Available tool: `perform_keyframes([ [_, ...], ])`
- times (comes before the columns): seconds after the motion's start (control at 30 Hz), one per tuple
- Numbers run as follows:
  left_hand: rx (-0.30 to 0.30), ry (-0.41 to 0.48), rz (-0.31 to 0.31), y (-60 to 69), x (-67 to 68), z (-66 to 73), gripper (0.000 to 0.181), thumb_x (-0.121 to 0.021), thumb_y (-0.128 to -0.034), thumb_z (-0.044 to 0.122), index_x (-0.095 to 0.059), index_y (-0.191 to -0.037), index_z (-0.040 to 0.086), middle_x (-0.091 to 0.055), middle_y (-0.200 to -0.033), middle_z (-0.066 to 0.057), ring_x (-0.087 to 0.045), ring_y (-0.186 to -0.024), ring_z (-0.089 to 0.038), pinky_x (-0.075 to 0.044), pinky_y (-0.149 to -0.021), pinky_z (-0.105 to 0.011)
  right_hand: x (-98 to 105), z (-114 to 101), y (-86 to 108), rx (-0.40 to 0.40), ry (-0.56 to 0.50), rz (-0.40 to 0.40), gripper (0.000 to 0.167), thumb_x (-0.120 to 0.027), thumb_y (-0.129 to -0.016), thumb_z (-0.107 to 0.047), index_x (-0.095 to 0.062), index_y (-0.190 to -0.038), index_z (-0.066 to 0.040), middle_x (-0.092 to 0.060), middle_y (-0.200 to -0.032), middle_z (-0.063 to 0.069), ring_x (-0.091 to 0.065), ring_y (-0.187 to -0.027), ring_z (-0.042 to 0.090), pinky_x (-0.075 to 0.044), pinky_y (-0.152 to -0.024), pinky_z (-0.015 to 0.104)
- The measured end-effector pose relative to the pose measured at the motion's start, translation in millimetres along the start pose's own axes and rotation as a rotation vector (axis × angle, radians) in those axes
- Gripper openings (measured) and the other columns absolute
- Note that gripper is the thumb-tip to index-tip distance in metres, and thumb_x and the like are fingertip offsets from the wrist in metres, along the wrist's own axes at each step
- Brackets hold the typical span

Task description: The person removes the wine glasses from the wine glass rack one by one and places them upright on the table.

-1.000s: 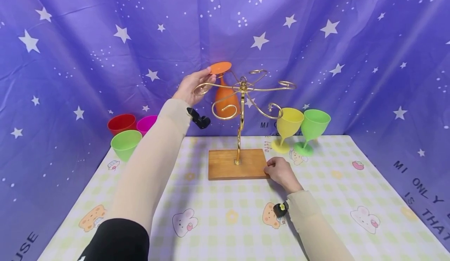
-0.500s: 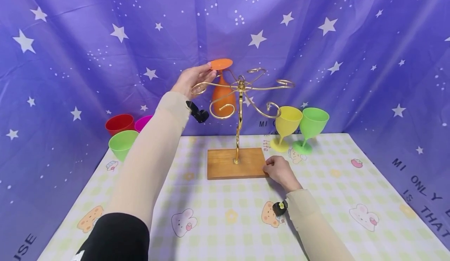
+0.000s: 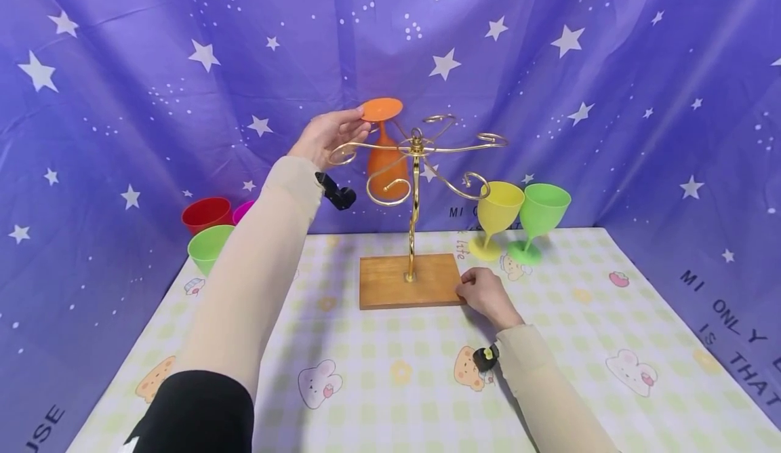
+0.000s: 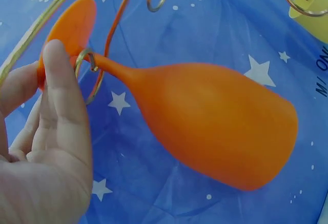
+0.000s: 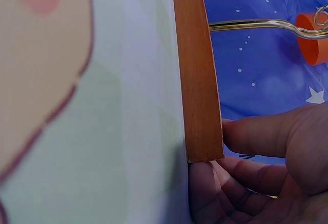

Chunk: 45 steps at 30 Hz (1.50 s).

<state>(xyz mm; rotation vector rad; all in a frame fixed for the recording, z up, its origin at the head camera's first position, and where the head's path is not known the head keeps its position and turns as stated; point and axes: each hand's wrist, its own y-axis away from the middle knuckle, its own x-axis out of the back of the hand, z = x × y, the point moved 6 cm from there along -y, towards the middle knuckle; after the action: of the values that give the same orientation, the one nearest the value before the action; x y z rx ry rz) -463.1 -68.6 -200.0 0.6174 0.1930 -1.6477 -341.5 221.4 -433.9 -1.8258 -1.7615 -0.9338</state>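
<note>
An orange plastic goblet [image 3: 387, 168] hangs upside down at the back left of a gold wire rack [image 3: 415, 209]. My left hand [image 3: 329, 134] pinches the rim of its round foot between thumb and fingers. In the left wrist view, a curled hook [image 4: 86, 62] of the rack sits around the goblet's stem [image 4: 115, 70], just below the foot. The rack stands upright on a rectangular wooden base [image 3: 390, 283]. My right hand [image 3: 488, 297] grips the right end of that base, thumb on top and fingers at the end edge, as the right wrist view shows.
Yellow [image 3: 500, 205] and green [image 3: 545, 209] goblets stand upright at the back right. Red [image 3: 206, 214], magenta [image 3: 241, 211] and green [image 3: 207, 246] cups are at the left, partly behind my left arm. A starry purple curtain [image 3: 293, 19] borders the checked tablecloth [image 3: 396, 405].
The orange goblet has swung a little more upright, its bowl shifting left, while my left hand keeps hold of the foot. My right hand stays on the base. The head view has shifted slightly.
</note>
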Motion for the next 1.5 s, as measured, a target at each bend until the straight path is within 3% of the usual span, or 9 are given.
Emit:
perform_keyframes([
  [0.13, -0.007, 0.012, -0.006, 1.8, 6.2, -0.3, 0.017, -0.068, -0.0880, 0.010, -0.065, -0.104, 0.008, -0.070, -0.073, -0.010, -0.066, -0.056, -0.017, -0.054, -0.050, -0.024, -0.7, -0.1, -0.5, 0.006, 0.001, 0.000, 0.017, -0.061, -0.087, -0.013, -0.062, -0.098, 0.000, -0.061, -0.092, 0.012, -0.055, -0.079, 0.024, -0.045, -0.064, 0.031],
  [0.4, -0.025, 0.164, -0.070, 1.9, 9.5, 1.0, 0.012, -0.064, -0.0899, 0.003, -0.062, -0.102, 0.001, -0.067, -0.073, -0.014, -0.065, -0.056, -0.022, -0.056, -0.057, -0.026, 0.2, -2.3, 0.2, 0.035, 0.011, 0.017, 0.016, -0.061, -0.086, -0.011, -0.063, -0.095, 0.001, -0.062, -0.088, 0.012, -0.055, -0.077, 0.023, -0.045, -0.063, 0.031],
  [0.87, -0.058, 0.123, -0.105, 9.5, 15.2, 2.9, 0.010, -0.062, -0.0904, 0.003, -0.061, -0.100, 0.001, -0.065, -0.074, -0.013, -0.064, -0.058, -0.021, -0.055, -0.057, -0.026, -0.8, -6.3, 0.9, 0.050, 0.011, 0.024, 0.014, -0.060, -0.085, -0.009, -0.063, -0.094, 0.001, -0.062, -0.087, 0.011, -0.055, -0.076, 0.023, -0.046, -0.062, 0.031],
  [1.17, -0.086, 0.186, -0.148, 21.8, 14.9, -3.8, 0.008, -0.059, -0.0923, 0.006, -0.059, -0.099, 0.001, -0.065, -0.071, -0.010, -0.063, -0.054, -0.019, -0.054, -0.052, -0.024, -1.1, -5.7, 0.0, 0.046, 0.017, 0.021, 0.017, -0.061, -0.084, -0.009, -0.063, -0.097, 0.002, -0.063, -0.090, 0.012, -0.056, -0.078, 0.024, -0.047, -0.064, 0.032],
  [1.5, -0.150, 0.249, -0.124, 30.4, 28.8, -4.1, 0.005, -0.058, -0.0907, 0.000, -0.057, -0.095, -0.001, -0.064, -0.070, -0.010, -0.060, -0.057, -0.018, -0.054, -0.056, -0.024, -1.0, -4.8, -1.8, 0.047, 0.031, 0.027, 0.019, -0.060, -0.085, -0.010, -0.062, -0.099, 0.002, -0.063, -0.091, 0.013, -0.056, -0.080, 0.025, -0.047, -0.066, 0.034],
])
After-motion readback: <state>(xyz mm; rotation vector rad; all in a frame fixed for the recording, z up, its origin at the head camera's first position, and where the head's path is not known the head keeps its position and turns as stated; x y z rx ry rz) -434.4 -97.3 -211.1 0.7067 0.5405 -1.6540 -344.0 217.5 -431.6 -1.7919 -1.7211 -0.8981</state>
